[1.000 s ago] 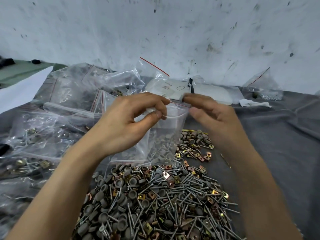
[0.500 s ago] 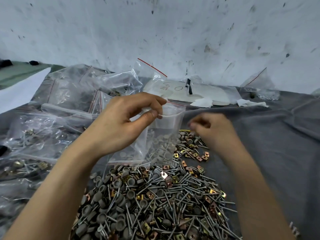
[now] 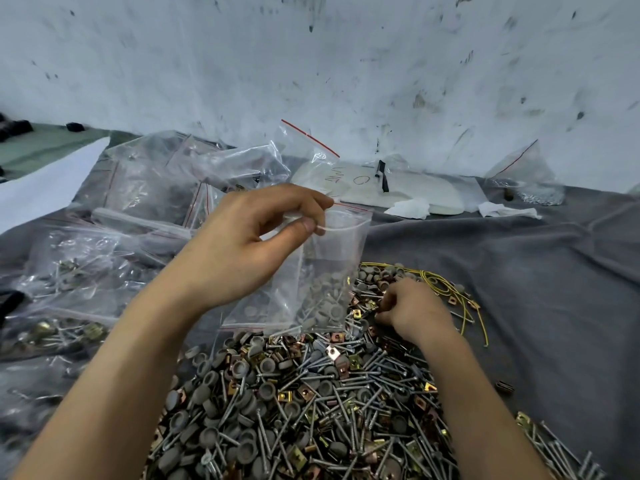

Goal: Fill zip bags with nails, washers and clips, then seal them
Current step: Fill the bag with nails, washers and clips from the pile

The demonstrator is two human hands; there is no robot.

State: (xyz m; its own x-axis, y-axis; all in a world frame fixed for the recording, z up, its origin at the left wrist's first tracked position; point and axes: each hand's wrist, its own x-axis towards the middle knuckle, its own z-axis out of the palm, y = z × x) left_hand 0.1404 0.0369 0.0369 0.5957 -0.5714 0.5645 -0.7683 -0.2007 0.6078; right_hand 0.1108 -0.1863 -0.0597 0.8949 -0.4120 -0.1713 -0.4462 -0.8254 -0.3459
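Note:
My left hand (image 3: 256, 237) pinches the top edge of a clear zip bag (image 3: 329, 271) and holds it upright with its mouth open. Grey washers and a few nails lie in the bag's bottom. My right hand (image 3: 412, 310) is down on the far end of the loose pile (image 3: 311, 403) of nails, grey washers and brass clips, fingers curled among the clips; what they hold is hidden. The pile spreads over the grey cloth (image 3: 519, 289) in front of me.
Several filled and empty zip bags (image 3: 121, 237) lie heaped at the left. A yellow wire (image 3: 446, 289) curls beside my right hand. White foam with a black marker (image 3: 381, 171) and another bag (image 3: 526, 174) sit by the stained wall.
My right hand let go of the bag's top edge and dropped to the pile of clips. My left hand kept the bag up, its mouth now open.

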